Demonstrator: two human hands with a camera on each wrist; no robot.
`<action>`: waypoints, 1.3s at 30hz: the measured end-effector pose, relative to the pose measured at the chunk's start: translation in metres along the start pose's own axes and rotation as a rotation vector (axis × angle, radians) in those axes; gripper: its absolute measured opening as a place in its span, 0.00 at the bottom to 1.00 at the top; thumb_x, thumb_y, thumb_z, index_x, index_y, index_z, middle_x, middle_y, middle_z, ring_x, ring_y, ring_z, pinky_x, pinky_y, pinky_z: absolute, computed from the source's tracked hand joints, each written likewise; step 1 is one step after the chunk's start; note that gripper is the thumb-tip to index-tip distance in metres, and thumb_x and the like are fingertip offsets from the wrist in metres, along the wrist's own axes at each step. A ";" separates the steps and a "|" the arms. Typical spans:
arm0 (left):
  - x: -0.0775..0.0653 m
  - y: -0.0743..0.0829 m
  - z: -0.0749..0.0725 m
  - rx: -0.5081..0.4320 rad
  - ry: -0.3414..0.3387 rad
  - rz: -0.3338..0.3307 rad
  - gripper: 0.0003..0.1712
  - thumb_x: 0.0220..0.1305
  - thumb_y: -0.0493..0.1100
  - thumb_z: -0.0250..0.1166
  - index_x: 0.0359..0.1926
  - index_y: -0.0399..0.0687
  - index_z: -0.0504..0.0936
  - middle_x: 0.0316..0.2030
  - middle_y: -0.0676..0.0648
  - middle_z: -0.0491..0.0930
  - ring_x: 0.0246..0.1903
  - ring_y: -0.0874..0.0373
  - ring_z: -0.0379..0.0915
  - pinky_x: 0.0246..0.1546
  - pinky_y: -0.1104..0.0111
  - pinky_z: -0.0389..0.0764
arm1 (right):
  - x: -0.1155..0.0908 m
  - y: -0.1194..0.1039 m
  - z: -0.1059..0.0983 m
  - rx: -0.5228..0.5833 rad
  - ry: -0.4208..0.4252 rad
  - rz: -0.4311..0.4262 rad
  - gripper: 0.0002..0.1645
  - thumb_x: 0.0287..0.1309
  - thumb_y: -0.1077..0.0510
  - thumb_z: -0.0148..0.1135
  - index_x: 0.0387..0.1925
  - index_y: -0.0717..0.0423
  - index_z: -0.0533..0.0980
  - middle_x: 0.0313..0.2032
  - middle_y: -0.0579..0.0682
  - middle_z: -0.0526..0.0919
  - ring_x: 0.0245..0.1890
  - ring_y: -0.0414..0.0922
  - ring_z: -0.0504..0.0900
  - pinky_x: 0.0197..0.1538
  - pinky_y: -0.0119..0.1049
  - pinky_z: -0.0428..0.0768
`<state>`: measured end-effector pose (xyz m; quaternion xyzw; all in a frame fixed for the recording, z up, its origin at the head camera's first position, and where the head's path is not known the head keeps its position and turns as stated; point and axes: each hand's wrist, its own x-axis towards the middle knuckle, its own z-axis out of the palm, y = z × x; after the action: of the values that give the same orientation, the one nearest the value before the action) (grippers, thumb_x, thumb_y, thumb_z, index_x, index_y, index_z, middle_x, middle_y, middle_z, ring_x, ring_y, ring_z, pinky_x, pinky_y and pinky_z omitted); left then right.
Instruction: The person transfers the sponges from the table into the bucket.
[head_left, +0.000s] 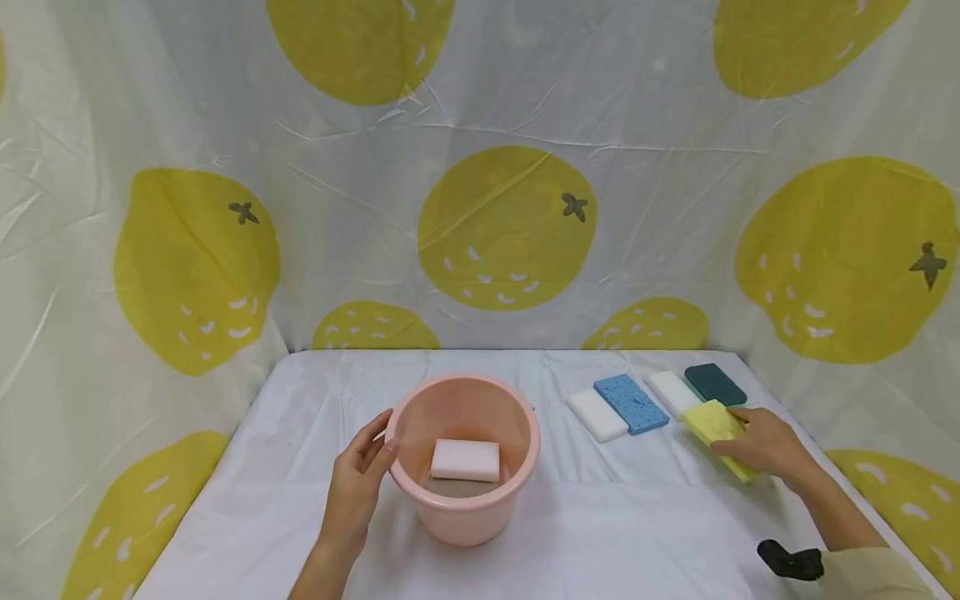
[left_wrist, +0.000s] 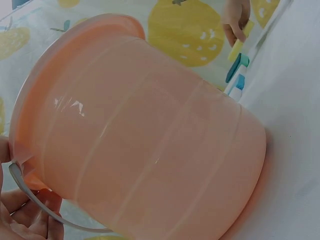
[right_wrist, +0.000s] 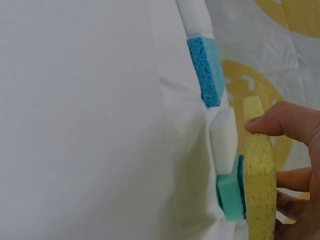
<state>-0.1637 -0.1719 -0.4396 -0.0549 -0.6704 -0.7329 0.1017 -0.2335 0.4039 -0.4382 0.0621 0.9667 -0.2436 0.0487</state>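
A pink bucket [head_left: 463, 518] stands upright on the white cloth, with a pale pink-white sponge [head_left: 465, 460] inside near its bottom. My left hand [head_left: 358, 483] grips the bucket's left rim, thumb over the edge; the left wrist view shows the bucket's side and its handle [left_wrist: 55, 216]. On the right my right hand [head_left: 768, 446] pinches a yellow sponge [head_left: 716, 425] between thumb and fingers, held up off the cloth. Beyond it lie a dark green scouring sponge [head_left: 715, 384], a white sponge [head_left: 672, 393], a blue sponge [head_left: 631, 404] and another white sponge [head_left: 597, 415].
White cloth [head_left: 630, 525] covers the table. Lemon-print curtains [head_left: 660, 208] hang at the back and both sides, close behind the row of sponges. A black strap end [head_left: 790, 560] sticks out by the right sleeve [head_left: 873, 573].
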 end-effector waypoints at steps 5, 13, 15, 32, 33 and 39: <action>0.000 -0.001 0.000 -0.003 0.000 0.000 0.28 0.75 0.39 0.64 0.72 0.41 0.72 0.64 0.37 0.76 0.60 0.56 0.77 0.58 0.71 0.76 | 0.002 -0.008 -0.005 -0.036 -0.010 -0.069 0.60 0.56 0.42 0.75 0.70 0.81 0.58 0.58 0.82 0.64 0.48 0.69 0.69 0.47 0.64 0.77; 0.000 -0.002 0.000 -0.011 -0.005 0.001 0.28 0.75 0.38 0.64 0.72 0.40 0.72 0.63 0.36 0.77 0.59 0.55 0.77 0.58 0.70 0.76 | 0.004 -0.028 -0.011 -0.043 0.012 -0.163 0.56 0.53 0.46 0.77 0.69 0.79 0.62 0.57 0.78 0.68 0.45 0.65 0.71 0.40 0.53 0.79; 0.000 -0.002 0.000 -0.011 -0.007 0.000 0.28 0.75 0.38 0.64 0.72 0.40 0.72 0.63 0.36 0.77 0.60 0.55 0.77 0.58 0.70 0.76 | 0.005 -0.033 -0.012 -0.040 0.016 -0.191 0.55 0.53 0.46 0.77 0.69 0.78 0.63 0.57 0.76 0.69 0.45 0.63 0.72 0.40 0.51 0.78; -0.002 -0.001 -0.002 0.003 0.005 -0.011 0.28 0.75 0.39 0.64 0.72 0.41 0.72 0.65 0.38 0.76 0.60 0.57 0.76 0.58 0.71 0.76 | 0.012 -0.095 -0.013 -0.005 0.037 -0.298 0.52 0.50 0.48 0.78 0.69 0.72 0.67 0.62 0.73 0.70 0.52 0.65 0.72 0.50 0.62 0.77; -0.002 -0.001 -0.002 0.004 0.006 -0.010 0.28 0.75 0.39 0.64 0.72 0.41 0.72 0.65 0.38 0.76 0.61 0.57 0.76 0.58 0.71 0.76 | 0.012 -0.101 -0.013 -0.004 0.035 -0.303 0.52 0.51 0.48 0.78 0.70 0.72 0.67 0.62 0.74 0.70 0.53 0.65 0.72 0.51 0.63 0.76; -0.002 -0.002 -0.004 -0.001 0.002 -0.004 0.28 0.75 0.39 0.64 0.72 0.41 0.72 0.64 0.38 0.76 0.60 0.56 0.76 0.58 0.71 0.76 | 0.014 -0.139 -0.009 0.007 0.011 -0.359 0.53 0.51 0.47 0.79 0.71 0.69 0.67 0.63 0.72 0.71 0.55 0.65 0.73 0.54 0.64 0.77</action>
<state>-0.1621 -0.1751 -0.4423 -0.0526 -0.6699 -0.7337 0.1008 -0.2675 0.2879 -0.3673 -0.1098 0.9616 -0.2514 -0.0009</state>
